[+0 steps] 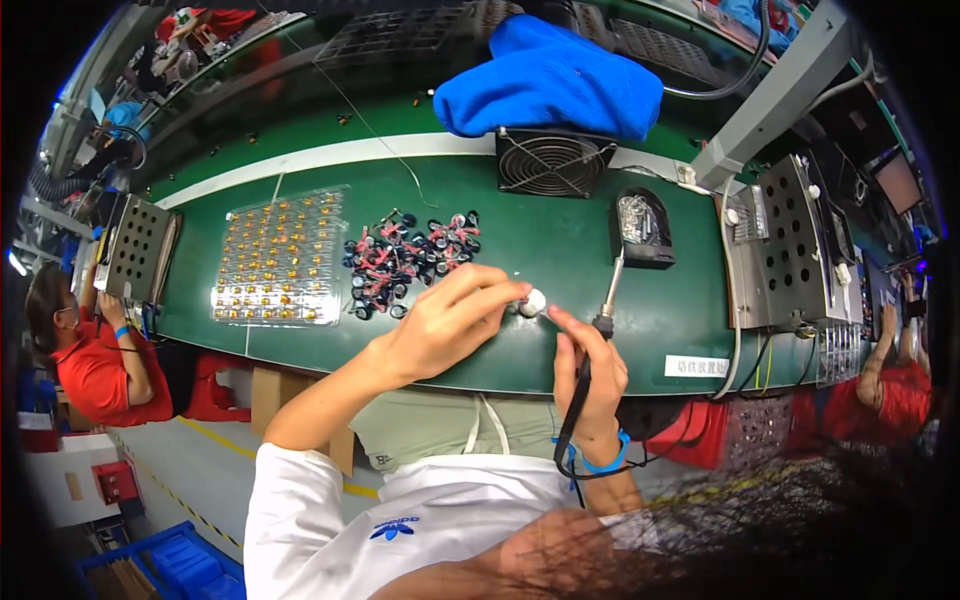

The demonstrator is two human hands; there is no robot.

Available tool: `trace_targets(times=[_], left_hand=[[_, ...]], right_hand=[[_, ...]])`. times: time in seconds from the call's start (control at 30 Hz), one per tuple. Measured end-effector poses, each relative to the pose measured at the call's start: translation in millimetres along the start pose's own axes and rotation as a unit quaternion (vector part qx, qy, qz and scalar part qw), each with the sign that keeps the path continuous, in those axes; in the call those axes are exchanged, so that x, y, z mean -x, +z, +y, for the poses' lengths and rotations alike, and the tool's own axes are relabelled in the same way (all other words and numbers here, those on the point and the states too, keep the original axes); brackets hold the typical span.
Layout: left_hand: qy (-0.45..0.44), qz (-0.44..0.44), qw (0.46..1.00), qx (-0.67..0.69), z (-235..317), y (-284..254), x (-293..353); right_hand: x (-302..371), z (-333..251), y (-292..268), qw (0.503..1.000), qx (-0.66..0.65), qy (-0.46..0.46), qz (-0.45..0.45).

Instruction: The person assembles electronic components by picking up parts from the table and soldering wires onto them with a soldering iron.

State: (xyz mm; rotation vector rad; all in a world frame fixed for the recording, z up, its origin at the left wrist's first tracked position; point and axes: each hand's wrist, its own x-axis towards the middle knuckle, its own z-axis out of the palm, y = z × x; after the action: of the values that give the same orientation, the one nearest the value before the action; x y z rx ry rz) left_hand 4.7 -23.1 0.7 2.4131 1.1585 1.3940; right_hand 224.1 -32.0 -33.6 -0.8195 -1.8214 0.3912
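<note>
My left hand reaches across the front of the green bench, its thumb and fingertips pinched at a small round white-and-silver part. My right hand is closed round a soldering iron, whose metal shaft points up and away from me. The right index fingertip is beside the round part; whether it touches it I cannot tell. Beyond my left hand lies a pile of small dark round parts with red wires. A clear tray of small gold-coloured pieces stands left of the pile.
A black fan stands at the back below a blue cloth. Right of it is a black box with metallic shavings. A perforated metal box is at the right. The iron's black cord hangs by my right wrist. Co-workers sit at both sides.
</note>
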Motion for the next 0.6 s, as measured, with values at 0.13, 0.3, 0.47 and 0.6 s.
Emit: trace_targets(times=[0.13, 0.3, 0.47, 0.6], left_hand=[[0.03, -0.015, 0.999, -0.018, -5, 8, 6], [0.036, -0.059, 0.998, -0.005, -7, 7, 11], [0.098, -0.105, 0.989, -0.033, 1, -5, 2], [0.126, -0.125, 0.982, -0.067, 6, -32, 8]], right_hand=[[-1, 3, 5, 1.0, 0.003, 0.004, 0.006], [-8, -1, 6, 0.999, 0.012, -0.032, -0.043], [-8, -7, 2, 0.987, 0.099, -0.069, -0.106], [-6, -7, 3, 0.984, 0.127, -0.06, -0.113]])
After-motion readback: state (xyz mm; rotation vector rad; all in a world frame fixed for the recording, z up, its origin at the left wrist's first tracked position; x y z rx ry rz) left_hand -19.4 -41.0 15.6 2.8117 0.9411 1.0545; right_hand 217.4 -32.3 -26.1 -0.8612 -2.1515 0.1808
